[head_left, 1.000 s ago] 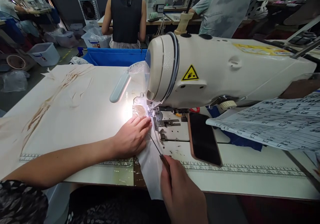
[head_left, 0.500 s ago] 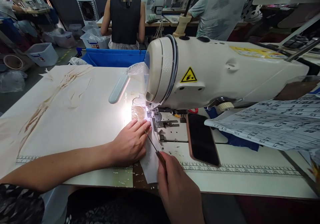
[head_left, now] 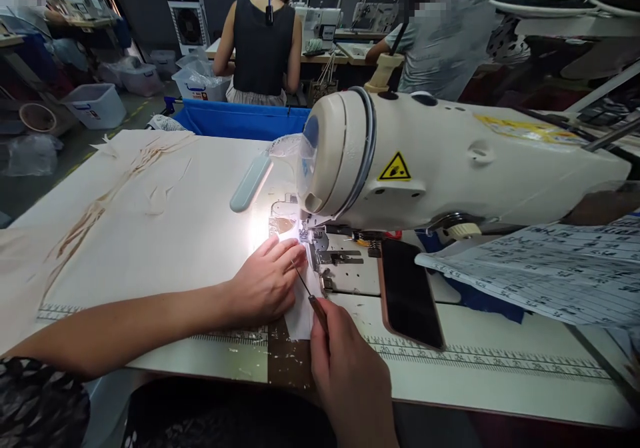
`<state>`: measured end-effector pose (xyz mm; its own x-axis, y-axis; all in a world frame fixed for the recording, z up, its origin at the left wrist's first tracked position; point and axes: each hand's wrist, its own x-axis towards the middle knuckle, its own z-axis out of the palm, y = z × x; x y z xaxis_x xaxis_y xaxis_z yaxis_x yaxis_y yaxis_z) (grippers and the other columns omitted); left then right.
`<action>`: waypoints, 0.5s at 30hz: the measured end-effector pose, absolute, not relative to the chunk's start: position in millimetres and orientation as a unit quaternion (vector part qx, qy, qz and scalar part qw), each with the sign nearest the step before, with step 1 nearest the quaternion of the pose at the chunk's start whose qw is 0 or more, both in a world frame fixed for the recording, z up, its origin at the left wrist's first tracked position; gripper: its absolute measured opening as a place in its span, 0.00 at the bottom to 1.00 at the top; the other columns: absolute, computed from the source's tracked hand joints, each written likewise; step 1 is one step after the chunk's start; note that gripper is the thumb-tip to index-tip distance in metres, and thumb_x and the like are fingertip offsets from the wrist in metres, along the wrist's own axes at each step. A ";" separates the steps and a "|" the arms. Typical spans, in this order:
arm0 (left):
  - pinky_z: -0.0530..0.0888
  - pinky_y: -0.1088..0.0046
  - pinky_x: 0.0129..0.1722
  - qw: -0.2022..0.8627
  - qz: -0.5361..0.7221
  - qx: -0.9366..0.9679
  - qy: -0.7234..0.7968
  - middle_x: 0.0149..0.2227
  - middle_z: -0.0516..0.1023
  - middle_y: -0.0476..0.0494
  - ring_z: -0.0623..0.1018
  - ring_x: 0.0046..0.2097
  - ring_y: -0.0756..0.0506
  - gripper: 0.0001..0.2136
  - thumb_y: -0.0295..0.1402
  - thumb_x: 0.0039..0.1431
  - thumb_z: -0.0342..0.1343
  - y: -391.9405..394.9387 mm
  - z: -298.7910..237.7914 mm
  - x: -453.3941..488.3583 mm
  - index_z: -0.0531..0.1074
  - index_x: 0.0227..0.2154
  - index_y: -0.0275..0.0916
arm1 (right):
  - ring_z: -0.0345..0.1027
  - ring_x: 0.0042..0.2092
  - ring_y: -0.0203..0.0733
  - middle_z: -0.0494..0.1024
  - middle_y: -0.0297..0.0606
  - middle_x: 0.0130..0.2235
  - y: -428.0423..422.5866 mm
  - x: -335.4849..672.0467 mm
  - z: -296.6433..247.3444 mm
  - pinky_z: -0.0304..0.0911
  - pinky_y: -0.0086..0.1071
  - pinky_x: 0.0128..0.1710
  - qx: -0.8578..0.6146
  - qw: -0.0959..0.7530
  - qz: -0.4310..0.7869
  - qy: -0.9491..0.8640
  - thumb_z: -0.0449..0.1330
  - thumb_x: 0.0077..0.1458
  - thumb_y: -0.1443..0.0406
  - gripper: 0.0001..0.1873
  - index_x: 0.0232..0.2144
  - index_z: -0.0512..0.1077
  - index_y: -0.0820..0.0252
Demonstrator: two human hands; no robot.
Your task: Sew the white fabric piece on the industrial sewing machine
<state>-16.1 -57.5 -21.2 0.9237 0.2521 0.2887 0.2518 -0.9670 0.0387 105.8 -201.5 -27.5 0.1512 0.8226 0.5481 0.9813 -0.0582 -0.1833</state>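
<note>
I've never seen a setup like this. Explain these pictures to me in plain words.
There is no robot here, just a person's two bare hands. Every picture comes from one camera worn on that person's head, looking forward and down.

The big cream-coloured body is a sewing machine; the area under its near end is brightly lit. The left hand lies on a strip of white material there. The right hand grips a brown-handled tool. Its thin shaft points toward the left hand's fingers; I can't tell whether the tip touches anything.

On the white table, a phone lies to the right and pale fabric scraps to the left. A measuring scale runs near the front edge.
</note>
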 end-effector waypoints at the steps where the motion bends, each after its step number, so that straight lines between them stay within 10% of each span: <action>1: 0.68 0.46 0.58 0.004 0.149 0.979 0.138 0.55 0.71 0.27 0.68 0.58 0.31 0.19 0.31 0.63 0.47 -56.2 -20.4 -15.4 0.70 0.52 0.25 | 0.78 0.31 0.37 0.82 0.39 0.36 -199.6 105.8 -27.9 0.66 0.25 0.25 -0.711 0.265 -0.151 -0.633 0.42 0.69 0.68 0.15 0.42 0.68 0.59; 15: 0.68 0.49 0.59 -0.007 0.186 0.972 0.146 0.52 0.73 0.30 0.67 0.59 0.34 0.17 0.26 0.67 0.40 -33.3 -24.3 -16.2 0.72 0.49 0.30 | 0.78 0.25 0.39 0.83 0.38 0.31 -193.1 98.5 -26.5 0.64 0.28 0.21 -0.726 0.277 -0.137 -0.614 0.40 0.72 0.62 0.23 0.39 0.74 0.63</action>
